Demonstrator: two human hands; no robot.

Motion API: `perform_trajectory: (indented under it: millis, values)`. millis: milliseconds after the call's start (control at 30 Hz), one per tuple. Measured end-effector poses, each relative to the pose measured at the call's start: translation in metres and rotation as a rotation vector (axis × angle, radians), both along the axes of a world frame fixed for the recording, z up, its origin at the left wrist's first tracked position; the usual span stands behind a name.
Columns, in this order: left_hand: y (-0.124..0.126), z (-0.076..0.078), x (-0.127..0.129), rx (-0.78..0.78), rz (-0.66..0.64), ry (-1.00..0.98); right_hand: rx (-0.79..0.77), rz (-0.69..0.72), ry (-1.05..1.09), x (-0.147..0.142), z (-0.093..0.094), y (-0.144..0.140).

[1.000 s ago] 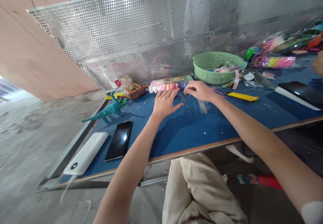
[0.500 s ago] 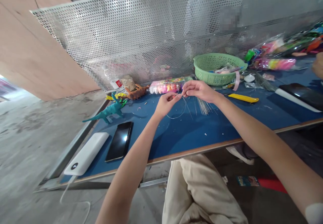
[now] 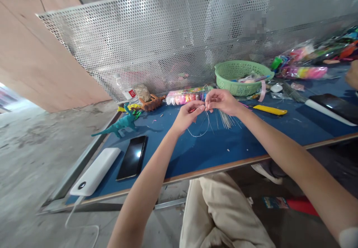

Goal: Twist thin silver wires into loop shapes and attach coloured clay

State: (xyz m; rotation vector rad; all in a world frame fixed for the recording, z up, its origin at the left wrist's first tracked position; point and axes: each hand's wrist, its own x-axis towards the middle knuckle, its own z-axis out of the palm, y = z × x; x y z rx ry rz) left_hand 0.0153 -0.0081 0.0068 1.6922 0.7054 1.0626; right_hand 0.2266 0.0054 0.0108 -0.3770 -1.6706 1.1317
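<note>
My left hand (image 3: 188,116) is closed in a pinch above the middle of the blue table, and something small and reddish shows between its fingers. Right beside it, its fingertips touching the left ones, my right hand (image 3: 223,101) pinches a pale thin wire (image 3: 200,135). The wire curves in a loop below the hands, and another thin loop rises above them. Exactly how it runs between the fingers is hidden. Under my right hand lies a bundle of thin straight wires (image 3: 226,121). A bagged row of colourful pieces (image 3: 181,97) lies just behind my hands.
A green basket (image 3: 237,87) and yellow cutter (image 3: 270,110) are right of my hands. Leftward are a teal dinosaur (image 3: 119,125), phone (image 3: 132,157), white power bank (image 3: 96,171) and bottle (image 3: 122,85). A perforated metal panel (image 3: 145,39) stands behind. Another person's hand (image 3: 352,74) shows at far right.
Both hands have shifted slightly to the right and closer together. The wire loop below them hangs a little lower and rounder, and a loop now shows more clearly above.
</note>
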Motion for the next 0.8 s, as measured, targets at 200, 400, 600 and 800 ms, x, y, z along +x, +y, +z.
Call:
perform_trajectory:
  millis: [200, 400, 600, 800]
  values:
    - [-0.003, 0.003, 0.003, -0.07, -0.029, -0.07, 0.069, -0.062, 0.072, -0.002, 0.0, 0.0]
    - [-0.006, 0.005, 0.004, -0.058, 0.029, -0.042, 0.096, -0.18, 0.097, -0.008, -0.005, 0.003]
    - [-0.013, 0.008, 0.006, -0.086, 0.027, -0.003, 0.06, -0.198, 0.051, -0.007, -0.004, 0.001]
    - [-0.015, 0.014, 0.004, -0.058, -0.047, 0.05, -0.024, -0.025, 0.114, -0.003, 0.001, 0.0]
